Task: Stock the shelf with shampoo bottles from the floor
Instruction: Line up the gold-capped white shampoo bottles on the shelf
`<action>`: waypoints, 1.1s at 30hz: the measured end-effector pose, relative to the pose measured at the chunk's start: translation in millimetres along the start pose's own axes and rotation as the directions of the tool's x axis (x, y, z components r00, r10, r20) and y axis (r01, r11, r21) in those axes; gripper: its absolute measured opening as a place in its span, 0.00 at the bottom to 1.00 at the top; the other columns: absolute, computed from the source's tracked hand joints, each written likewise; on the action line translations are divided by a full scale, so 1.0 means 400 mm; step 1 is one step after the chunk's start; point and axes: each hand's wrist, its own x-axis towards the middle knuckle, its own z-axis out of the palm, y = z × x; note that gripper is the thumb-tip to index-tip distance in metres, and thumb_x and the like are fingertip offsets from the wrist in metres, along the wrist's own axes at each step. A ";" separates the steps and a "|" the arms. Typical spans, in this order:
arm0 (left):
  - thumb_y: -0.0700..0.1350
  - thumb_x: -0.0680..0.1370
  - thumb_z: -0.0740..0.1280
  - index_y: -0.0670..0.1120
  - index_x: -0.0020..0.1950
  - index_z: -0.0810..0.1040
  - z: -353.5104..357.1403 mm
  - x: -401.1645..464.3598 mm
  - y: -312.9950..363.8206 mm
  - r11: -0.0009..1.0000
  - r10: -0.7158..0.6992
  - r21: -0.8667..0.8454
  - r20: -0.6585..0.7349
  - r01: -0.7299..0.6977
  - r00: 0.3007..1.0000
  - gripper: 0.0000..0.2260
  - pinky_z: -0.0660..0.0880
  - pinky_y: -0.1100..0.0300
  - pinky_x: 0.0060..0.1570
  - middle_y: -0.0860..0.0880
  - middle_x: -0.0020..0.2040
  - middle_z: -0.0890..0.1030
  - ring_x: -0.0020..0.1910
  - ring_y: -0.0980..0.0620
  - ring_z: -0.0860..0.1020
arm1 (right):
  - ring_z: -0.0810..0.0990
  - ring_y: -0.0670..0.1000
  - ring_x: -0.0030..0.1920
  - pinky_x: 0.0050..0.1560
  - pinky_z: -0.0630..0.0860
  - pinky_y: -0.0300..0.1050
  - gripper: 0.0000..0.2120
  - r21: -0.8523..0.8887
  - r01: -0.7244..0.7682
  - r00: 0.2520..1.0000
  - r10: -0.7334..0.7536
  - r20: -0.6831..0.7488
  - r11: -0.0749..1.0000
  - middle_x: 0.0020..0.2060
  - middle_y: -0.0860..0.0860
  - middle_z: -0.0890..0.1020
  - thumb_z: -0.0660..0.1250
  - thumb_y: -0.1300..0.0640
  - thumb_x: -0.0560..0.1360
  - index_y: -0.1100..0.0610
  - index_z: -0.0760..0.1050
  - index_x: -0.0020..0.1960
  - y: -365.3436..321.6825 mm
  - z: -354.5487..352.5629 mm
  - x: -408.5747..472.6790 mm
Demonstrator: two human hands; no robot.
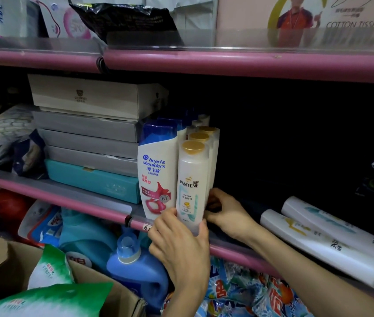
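A white Pantene shampoo bottle (pixel 191 179) with a gold cap stands upright at the front edge of the pink-edged middle shelf (pixel 90 208). My left hand (pixel 179 245) grips its base from the front. My right hand (pixel 225 213) reaches in beside it on the right, fingers curled against the row's lower side. Two more gold-capped bottles (pixel 204 133) stand in line behind it. A row of Head & Shoulders bottles (pixel 157 170) stands directly to the left. Two long white Pantene packs (pixel 332 243) lie flat on the shelf to the right.
Stacked flat boxes (pixel 90 133) fill the shelf left of the bottles. The shelf space right of the row is dark. Below are a blue detergent jug (pixel 135 266), colourful bags (pixel 250 298) and a cardboard box (pixel 3 266) with green-white bags. Tissue packs sit on the upper shelf (pixel 227 62).
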 end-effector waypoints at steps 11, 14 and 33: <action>0.53 0.67 0.75 0.44 0.58 0.71 0.001 -0.002 0.002 1.000 -0.003 0.015 0.001 0.003 1.000 0.26 0.67 0.47 0.51 0.43 0.55 0.73 0.57 0.43 0.68 | 0.78 0.44 0.59 0.61 0.73 0.39 0.19 0.051 -0.011 1.000 0.010 0.028 0.999 0.59 0.46 0.80 0.66 0.65 0.76 0.52 0.72 0.65 0.013 0.021 0.007; 0.53 0.67 0.75 0.44 0.58 0.71 0.001 -0.003 0.001 1.000 -0.002 0.010 0.002 0.002 1.000 0.26 0.67 0.47 0.51 0.43 0.55 0.74 0.57 0.42 0.68 | 0.78 0.40 0.55 0.55 0.74 0.31 0.18 0.066 0.000 1.000 -0.001 0.018 0.998 0.55 0.45 0.81 0.66 0.66 0.76 0.51 0.73 0.62 0.014 0.021 -0.001; 0.52 0.67 0.75 0.43 0.58 0.70 -0.002 -0.004 0.000 1.000 0.005 -0.002 0.002 -0.005 1.000 0.26 0.67 0.47 0.51 0.43 0.54 0.73 0.56 0.43 0.67 | 0.82 0.39 0.48 0.48 0.77 0.31 0.18 0.058 -0.004 0.998 0.008 -0.070 0.998 0.45 0.44 0.84 0.75 0.64 0.67 0.51 0.78 0.53 0.022 0.018 -0.007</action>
